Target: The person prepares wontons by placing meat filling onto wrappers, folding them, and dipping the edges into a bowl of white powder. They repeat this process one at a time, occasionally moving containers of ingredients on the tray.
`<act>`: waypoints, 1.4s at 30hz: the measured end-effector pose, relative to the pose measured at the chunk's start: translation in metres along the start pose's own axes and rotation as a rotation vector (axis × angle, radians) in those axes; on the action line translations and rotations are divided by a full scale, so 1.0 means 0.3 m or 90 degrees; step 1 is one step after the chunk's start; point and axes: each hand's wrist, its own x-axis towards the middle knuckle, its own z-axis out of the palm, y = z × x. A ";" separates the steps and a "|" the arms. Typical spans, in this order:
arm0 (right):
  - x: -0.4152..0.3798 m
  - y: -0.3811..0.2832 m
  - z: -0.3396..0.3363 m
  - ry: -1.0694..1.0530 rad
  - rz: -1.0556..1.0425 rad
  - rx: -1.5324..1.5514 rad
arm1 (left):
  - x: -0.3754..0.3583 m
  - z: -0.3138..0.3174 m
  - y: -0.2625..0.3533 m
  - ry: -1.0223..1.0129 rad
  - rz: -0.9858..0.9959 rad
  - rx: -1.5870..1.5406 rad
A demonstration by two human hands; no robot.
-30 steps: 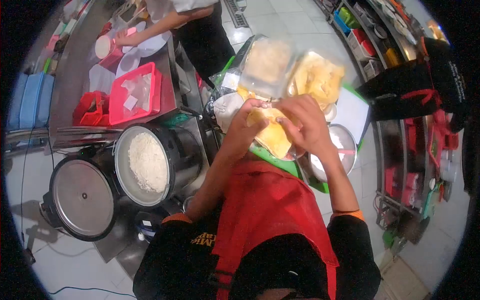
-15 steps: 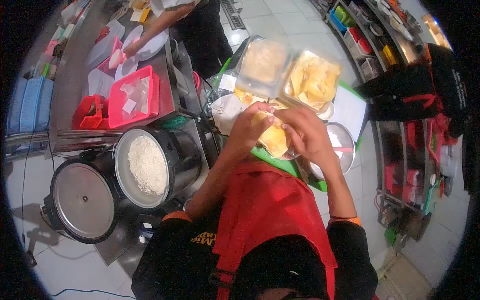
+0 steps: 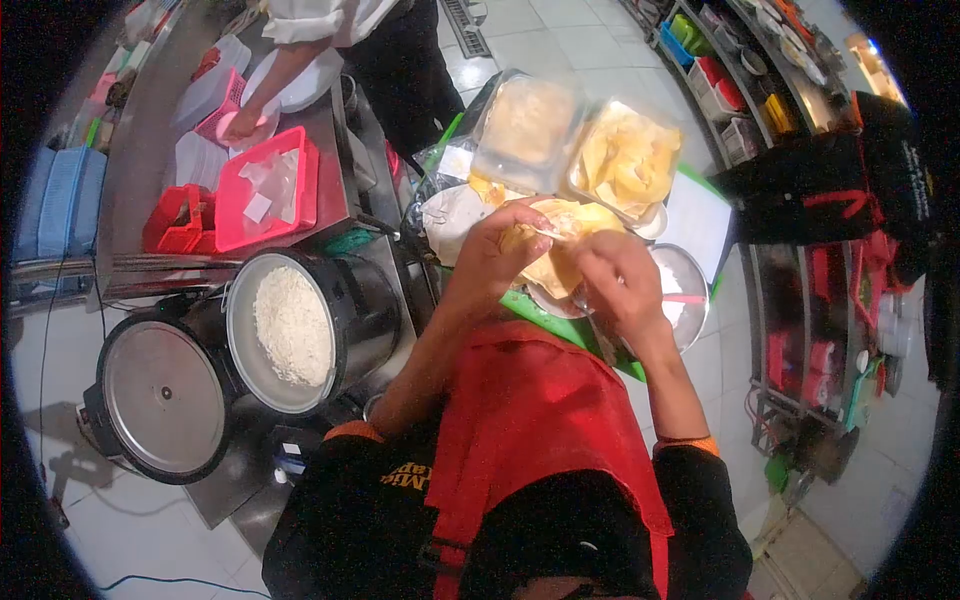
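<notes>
Yellow wrapper (image 3: 556, 250) is pinched between the left hand (image 3: 495, 255) and right hand (image 3: 620, 280), fingers closed on its edges to spread it above the green counter (image 3: 540, 310).

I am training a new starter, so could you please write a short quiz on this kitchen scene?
1. True or false: the rice cooker stands open with white rice inside.
2. What do both hands hold? A) a yellow folded sheet of food B) a knife C) a cup
3. What colour is the tray on the steel counter?

Key: 1 true. 2 A: the left hand and right hand hold the yellow sheet. 3 red.
</notes>
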 end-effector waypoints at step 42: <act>-0.006 -0.058 -0.049 0.138 0.483 0.272 | 0.015 0.081 -0.038 -0.001 -0.199 -0.247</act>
